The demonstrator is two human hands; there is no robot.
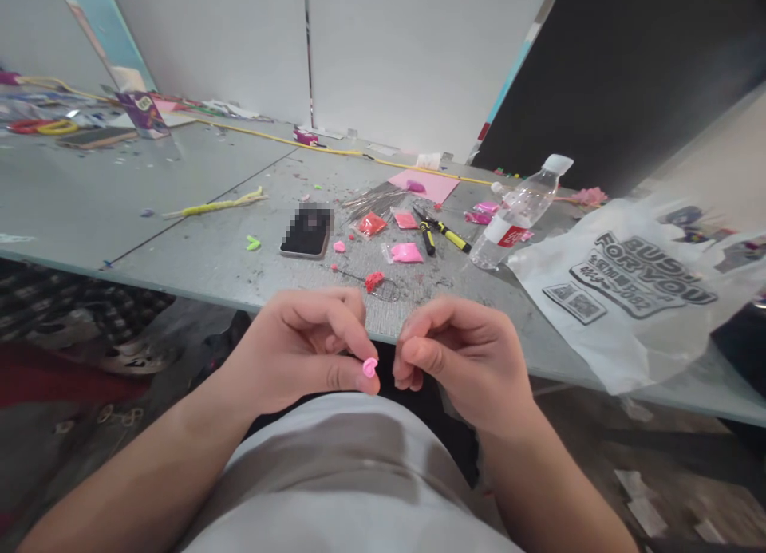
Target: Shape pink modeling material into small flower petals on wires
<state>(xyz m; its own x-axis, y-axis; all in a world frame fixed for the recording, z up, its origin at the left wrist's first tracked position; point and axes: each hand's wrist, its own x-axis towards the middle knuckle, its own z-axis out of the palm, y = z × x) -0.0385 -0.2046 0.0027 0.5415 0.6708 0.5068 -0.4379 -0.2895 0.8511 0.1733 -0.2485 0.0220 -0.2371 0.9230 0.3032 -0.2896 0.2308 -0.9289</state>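
Observation:
A small pink curled piece of modelling clay (370,368) is pinched between the thumb and index finger of my left hand (317,345). Just to the right, apart from the clay, my right hand (463,357) is closed, its fingers curled and the thumb against them; nothing shows in it. Both hands are above my lap at the table's front edge. Beyond them on the table lie a red clay piece (374,282) with a thin wire by it, a pink clay lump (339,246), and small bags of pink clay (406,253) and red clay (371,224).
A phone (306,230) lies left of the clay bags, yellow-and-black pliers (452,235) to their right. A plastic bottle (515,214) stands beside a white plastic bag (628,290) overhanging the edge. Thin wires (380,200) and a pink sheet (434,187) are farther back; a yellow-green stick (221,206) lies left.

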